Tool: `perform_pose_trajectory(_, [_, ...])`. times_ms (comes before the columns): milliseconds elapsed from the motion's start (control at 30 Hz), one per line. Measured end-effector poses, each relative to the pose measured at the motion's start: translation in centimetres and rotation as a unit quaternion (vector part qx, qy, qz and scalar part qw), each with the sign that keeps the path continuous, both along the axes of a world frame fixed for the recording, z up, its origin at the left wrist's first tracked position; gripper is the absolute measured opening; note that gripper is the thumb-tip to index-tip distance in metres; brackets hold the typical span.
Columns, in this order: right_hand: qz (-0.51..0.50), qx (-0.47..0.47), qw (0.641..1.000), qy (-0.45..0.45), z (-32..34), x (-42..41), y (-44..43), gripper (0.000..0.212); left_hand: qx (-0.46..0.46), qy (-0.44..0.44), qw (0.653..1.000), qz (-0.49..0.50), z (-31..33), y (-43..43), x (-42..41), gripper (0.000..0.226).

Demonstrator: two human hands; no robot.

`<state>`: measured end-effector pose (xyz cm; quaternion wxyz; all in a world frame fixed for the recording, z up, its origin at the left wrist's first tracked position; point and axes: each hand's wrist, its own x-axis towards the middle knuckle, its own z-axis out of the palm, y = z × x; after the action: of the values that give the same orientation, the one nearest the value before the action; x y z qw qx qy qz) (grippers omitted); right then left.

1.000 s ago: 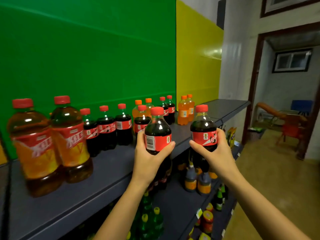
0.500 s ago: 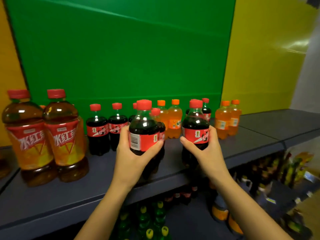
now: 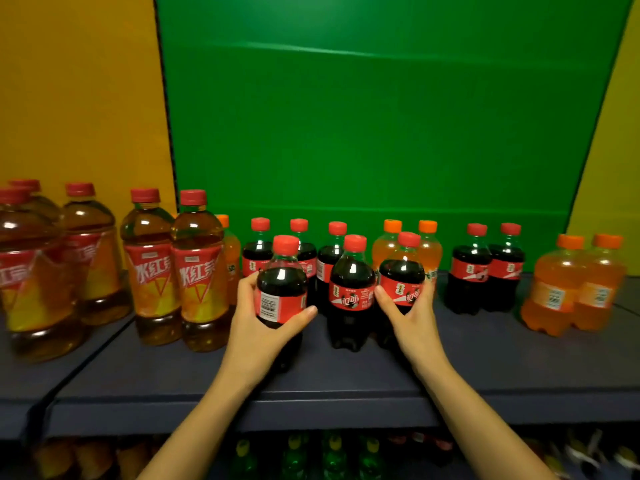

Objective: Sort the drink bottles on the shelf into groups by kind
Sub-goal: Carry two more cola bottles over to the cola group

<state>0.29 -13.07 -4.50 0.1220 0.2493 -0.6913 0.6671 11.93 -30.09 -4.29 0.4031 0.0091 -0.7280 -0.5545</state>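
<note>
Two red-capped plastic bottles of dark cola fill my grips: my left grip (image 3: 265, 327) is clamped round the left cola bottle (image 3: 281, 285), my right grip (image 3: 414, 322) round the right cola bottle (image 3: 401, 271). They flank a standing cola bottle (image 3: 351, 292) at the near middle of the dark grey shelf (image 3: 502, 362). I judge I'm grouping colas; next, set both upright beside it. Whether their bases touch the shelf, I cannot tell.

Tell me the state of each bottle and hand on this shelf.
Left hand, grips the barcode-facing dark cola bottle, upright, capped.
Right hand, grips a red-labelled dark cola bottle, upright, capped.
Middle dark cola bottle, standing free between the hands.
Large amber tea bottles, upright, capped, left.
Small orange soda bottles, upright, capped, right end.
</note>
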Motion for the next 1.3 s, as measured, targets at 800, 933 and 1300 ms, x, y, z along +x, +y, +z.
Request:
perform_pose_trajectory(800, [0.005, 0.102, 0.994, 0.031, 0.8, 0.9, -2.5, 0.075, -0.05, -0.049, 0.996, 0.056, -0.4, -1.6, 0.0, 0.077])
perform_pose_trajectory(933, [-0.069, 0.069, 0.983, 0.157, 3.1, 2.7, -1.9, 0.048, -0.109, -0.043, 0.989, 0.092, -0.5, -2.8, 2.9, 0.061])
perform_pose_trajectory(1300, [0.117, 0.024, 0.973, 0.2, 6.7, 9.7, -11.8, 0.034, -0.078, 0.019, 0.967, 0.241, 2.3, -12.1, 7.8, 0.031])
